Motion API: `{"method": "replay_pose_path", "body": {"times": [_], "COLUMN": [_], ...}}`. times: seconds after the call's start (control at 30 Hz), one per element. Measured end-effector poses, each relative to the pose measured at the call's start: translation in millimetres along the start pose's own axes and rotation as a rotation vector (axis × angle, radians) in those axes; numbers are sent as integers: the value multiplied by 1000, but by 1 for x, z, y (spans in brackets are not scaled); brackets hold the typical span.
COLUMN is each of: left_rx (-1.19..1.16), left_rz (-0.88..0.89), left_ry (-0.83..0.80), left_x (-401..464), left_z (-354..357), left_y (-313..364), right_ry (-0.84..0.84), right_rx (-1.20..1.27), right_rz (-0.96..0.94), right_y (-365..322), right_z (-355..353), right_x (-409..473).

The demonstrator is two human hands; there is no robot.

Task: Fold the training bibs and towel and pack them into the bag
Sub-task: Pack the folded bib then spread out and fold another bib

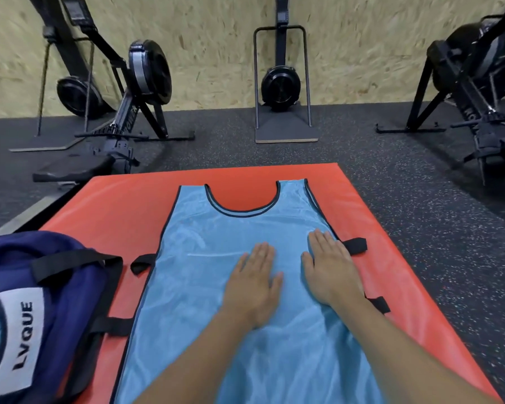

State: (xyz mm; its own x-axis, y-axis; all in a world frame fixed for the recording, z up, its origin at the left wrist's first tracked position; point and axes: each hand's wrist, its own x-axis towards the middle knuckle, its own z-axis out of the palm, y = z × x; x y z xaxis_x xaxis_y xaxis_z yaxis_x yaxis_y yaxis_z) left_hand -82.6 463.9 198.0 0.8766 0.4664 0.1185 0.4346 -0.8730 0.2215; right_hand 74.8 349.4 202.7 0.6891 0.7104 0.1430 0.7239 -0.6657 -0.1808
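A light blue training bib lies spread flat on an orange mat on the gym floor, neck opening pointing away from the person and its black side straps sticking out at both edges. Both hands press on the cloth: the left hand sits near the middle of the bib, the right hand close to its right edge, each with fingers straight, together and flat, holding nothing. This looks like smoothing before the first fold. The navy bag stands at the left, just beside the bib and overlapping the mat's edge, with something light blue showing at its near side; whether that is a bib already packed cannot be told. No towel is in view. The fabric looks thin and slippery, so the chief risk is that a push from flat palms drags the whole bib across the smooth mat instead of flattening it, bunching the wrinkles near the wrists rather than clearing them. With both hands on the right half, the left half is unpinned and could skew when a side is lifted, giving a crooked fold. The loose straps may also get trapped inside the fold and make a lumpy bundle that springs open in the bag.
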Motion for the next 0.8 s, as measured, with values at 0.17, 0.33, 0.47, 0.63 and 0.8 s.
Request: {"method": "replay_pose_path", "body": {"times": [0.17, 0.33, 0.47, 0.63, 0.8], "left_rx": [58, 88, -21, 11, 32], "left_rz": [-245, -297, -55, -100, -202], "left_ry": [-8, -54, 9, -19, -21], "left_x": [-26, -28, -21, -36, -76], "left_z": [-37, -47, -17, -14, -40], "left_y": [-110, -93, -2, -36, -133], "right_ry": [-24, -8, -8, -18, -22], "right_rx": [6, -10, 1, -12, -5], "right_rz": [5, 8, 11, 12, 5], "right_y": [-2, -2, -3, -2, -1], "right_z": [-3, -1, -2, -2, -3], "right_x": [-3, -2, -5, -3, -3]}}
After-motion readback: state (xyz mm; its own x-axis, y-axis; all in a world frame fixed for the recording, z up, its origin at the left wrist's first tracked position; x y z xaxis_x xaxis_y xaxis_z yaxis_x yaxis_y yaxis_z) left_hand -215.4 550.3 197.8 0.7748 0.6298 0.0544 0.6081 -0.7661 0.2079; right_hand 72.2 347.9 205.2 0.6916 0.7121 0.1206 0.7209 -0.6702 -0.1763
